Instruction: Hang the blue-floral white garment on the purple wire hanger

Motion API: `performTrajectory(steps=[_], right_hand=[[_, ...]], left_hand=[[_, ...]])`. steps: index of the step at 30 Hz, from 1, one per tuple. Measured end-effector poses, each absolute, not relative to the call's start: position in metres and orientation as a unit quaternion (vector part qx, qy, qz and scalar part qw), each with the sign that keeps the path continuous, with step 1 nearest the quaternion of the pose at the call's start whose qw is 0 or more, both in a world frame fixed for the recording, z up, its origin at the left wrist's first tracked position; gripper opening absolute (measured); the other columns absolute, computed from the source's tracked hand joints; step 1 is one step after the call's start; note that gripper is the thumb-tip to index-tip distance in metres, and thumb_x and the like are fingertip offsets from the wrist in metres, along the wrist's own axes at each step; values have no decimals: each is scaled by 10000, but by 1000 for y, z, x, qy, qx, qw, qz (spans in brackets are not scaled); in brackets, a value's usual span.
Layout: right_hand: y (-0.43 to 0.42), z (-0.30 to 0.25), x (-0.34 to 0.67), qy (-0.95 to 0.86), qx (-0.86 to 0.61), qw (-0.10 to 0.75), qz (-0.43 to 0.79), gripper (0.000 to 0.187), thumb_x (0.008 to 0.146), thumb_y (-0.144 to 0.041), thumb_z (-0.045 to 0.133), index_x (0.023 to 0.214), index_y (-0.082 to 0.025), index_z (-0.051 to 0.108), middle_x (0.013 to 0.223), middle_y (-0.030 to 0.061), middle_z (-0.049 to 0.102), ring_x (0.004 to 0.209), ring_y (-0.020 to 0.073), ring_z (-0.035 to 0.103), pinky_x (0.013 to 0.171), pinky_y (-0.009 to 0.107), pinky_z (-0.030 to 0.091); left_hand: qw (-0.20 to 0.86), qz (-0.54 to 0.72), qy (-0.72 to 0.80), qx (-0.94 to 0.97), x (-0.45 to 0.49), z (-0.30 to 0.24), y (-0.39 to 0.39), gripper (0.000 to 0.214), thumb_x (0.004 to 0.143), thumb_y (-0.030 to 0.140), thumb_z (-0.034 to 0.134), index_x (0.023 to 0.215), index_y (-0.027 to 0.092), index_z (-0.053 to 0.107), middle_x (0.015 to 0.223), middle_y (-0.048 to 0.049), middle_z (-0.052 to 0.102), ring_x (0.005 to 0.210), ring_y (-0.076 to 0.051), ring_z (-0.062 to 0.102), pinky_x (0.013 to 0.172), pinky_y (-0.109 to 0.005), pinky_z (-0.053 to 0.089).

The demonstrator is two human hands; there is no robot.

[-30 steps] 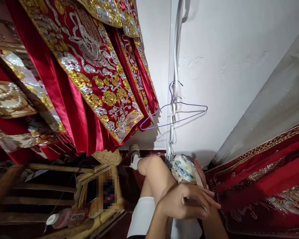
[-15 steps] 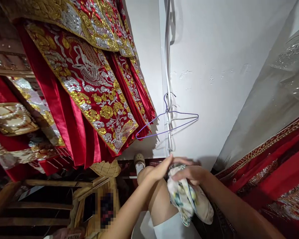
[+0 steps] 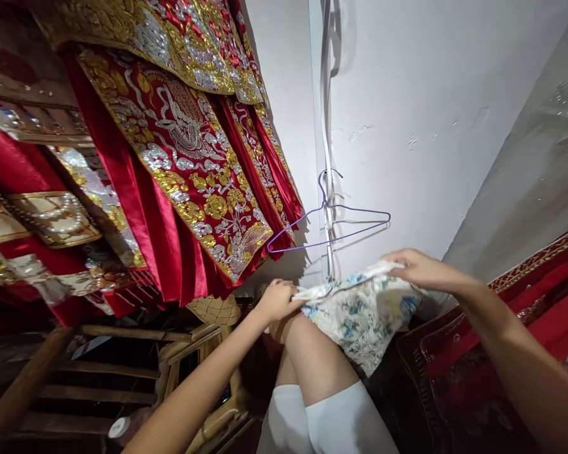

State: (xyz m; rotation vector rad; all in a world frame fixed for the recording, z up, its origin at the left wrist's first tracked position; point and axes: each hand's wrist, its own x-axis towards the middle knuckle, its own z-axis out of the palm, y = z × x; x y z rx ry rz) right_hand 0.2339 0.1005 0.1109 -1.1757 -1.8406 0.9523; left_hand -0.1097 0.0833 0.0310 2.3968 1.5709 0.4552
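Note:
My left hand (image 3: pixel 278 299) is closed in a pinch on the left edge of a white floral cloth (image 3: pixel 362 314). Its right edge is gripped by my right hand (image 3: pixel 414 267), so the cloth hangs spread between the two hands above my bare knee (image 3: pixel 307 353). Just behind the cloth, a purple wire hanger (image 3: pixel 334 217) hangs from a white cord on the wall.
Red garments with gold and silver embroidery (image 3: pixel 184 151) hang at the left. Red embroidered fabric (image 3: pixel 530 296) lies at the right. Wooden furniture (image 3: pixel 123 372) and a woven basket (image 3: pixel 215 309) stand at lower left. A white wall (image 3: pixel 407 113) is ahead.
The cloth was bunched between both hands over my knee; now my hands have moved apart and up, spreading it open. The view has tilted slightly.

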Motion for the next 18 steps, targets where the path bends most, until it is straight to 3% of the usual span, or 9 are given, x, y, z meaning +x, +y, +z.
performTrajectory(steps=[3,6,8,10,14,16,18], right_hand=[[120,107,211,-738,-426,396,343,204,771,-343,652,875,-178,714,726,21,655,637,176,545,591,265,392],[140,93,176,-711,-439,463,297,457,808,-275,593,1258,-207,638,827,17,680,605,167,519,610,274,395],[154,78,158,-719,-448,458,269,555,825,-253,569,1378,-218,567,933,44,708,643,181,551,648,283,410],[164,61,149,-740,-460,430,236,549,836,-242,537,1383,-220,571,949,55,717,693,206,584,668,285,410],[171,31,162,-773,-494,356,180,498,836,-230,477,1310,-249,627,587,-23,578,542,209,505,580,271,342],[167,25,177,-773,-498,358,163,456,831,-232,459,1236,-244,669,556,-26,546,517,201,480,569,276,333],[160,26,193,-768,-490,381,159,391,829,-237,459,1132,-233,706,639,-4,609,574,197,517,599,279,360]], left_hand=[[9,71,620,782,-127,51,79,300,954,339,502,891,192,756,1032,-156,758,1080,-332,663,1010,-460,428],[-16,38,675,737,-141,63,70,302,975,306,443,1040,208,722,1064,-154,743,1074,-334,665,913,-429,482],[8,14,703,711,-150,62,63,313,982,296,428,1155,234,681,1038,-153,749,1016,-340,694,859,-434,502],[29,-15,718,696,-158,57,59,339,988,284,408,1211,241,660,1003,-164,760,966,-356,718,854,-470,508],[38,-36,713,700,-162,47,54,376,969,226,401,1224,204,675,1216,-210,725,1064,-379,717,936,-517,508],[40,12,691,722,-159,49,54,388,953,194,397,1208,183,690,1457,-208,586,1217,-363,662,1032,-497,485],[58,98,645,755,-154,55,54,406,947,186,382,1202,182,697,1611,-157,419,1410,-320,515,1146,-451,418]])
